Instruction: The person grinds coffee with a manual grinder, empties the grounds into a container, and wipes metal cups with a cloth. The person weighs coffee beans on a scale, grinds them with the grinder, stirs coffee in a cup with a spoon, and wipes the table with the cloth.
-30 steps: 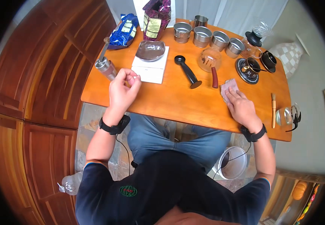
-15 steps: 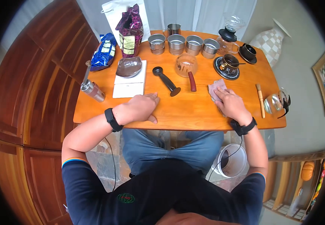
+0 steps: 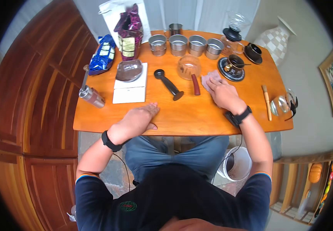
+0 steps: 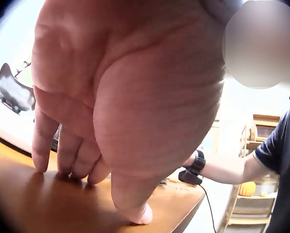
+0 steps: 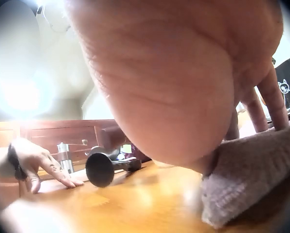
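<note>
My right hand (image 3: 225, 95) rests on a folded pinkish-grey cloth (image 3: 208, 79), its straight fingers pressing it against the wooden table. In the right wrist view the cloth (image 5: 252, 179) lies under the fingertips, beside the cup with white cat drawings. My left hand (image 3: 135, 120) holds nothing. Its fingertips and thumb touch the tabletop near the front edge, palm raised, as the left wrist view shows. Just beyond it lies a white scale (image 3: 129, 95) bearing a dark dish (image 3: 129, 71). A black scoop with a round flat end (image 3: 169, 84) and a glass pot with a red handle (image 3: 189, 68) lie between the hands.
A hand grinder (image 3: 92, 96), blue bag (image 3: 102, 56) and purple bag (image 3: 131, 36) stand left. Several metal cups (image 3: 178, 46) line the back. A cup on a saucer (image 3: 233, 66), dripper (image 3: 232, 34), brush (image 3: 267, 103) and glass jug (image 3: 281, 106) are right.
My left hand has come down from beside the scale onto the table, fingers extended. My right hand has slid the cloth leftward and away from me, nearer the red handle. The head view has shifted.
</note>
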`<action>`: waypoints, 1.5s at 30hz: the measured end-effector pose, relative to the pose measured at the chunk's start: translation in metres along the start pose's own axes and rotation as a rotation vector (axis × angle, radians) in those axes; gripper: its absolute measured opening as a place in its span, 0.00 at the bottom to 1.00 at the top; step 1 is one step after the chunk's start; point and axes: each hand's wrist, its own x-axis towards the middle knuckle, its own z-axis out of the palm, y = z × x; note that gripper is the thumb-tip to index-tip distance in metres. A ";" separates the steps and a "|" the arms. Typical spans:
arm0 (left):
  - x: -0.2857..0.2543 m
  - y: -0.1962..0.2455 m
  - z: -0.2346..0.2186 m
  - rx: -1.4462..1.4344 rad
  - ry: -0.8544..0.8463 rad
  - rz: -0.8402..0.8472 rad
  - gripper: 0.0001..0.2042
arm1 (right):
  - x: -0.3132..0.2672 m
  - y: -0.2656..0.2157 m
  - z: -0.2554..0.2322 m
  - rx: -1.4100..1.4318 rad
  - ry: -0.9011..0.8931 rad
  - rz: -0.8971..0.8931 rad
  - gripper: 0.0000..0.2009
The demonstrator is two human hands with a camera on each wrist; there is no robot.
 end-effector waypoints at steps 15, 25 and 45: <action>-0.182 -0.206 -0.019 -0.413 0.980 -0.865 0.12 | -0.042 -0.023 -0.040 0.131 -0.028 0.032 0.23; -0.152 -0.169 -0.049 -0.240 -0.118 -0.999 0.46 | -0.048 -0.027 -0.046 0.062 -0.097 0.048 0.25; -0.160 -0.117 -0.020 -0.150 0.004 -1.004 0.45 | -0.097 -0.040 -0.028 0.108 0.019 0.185 0.24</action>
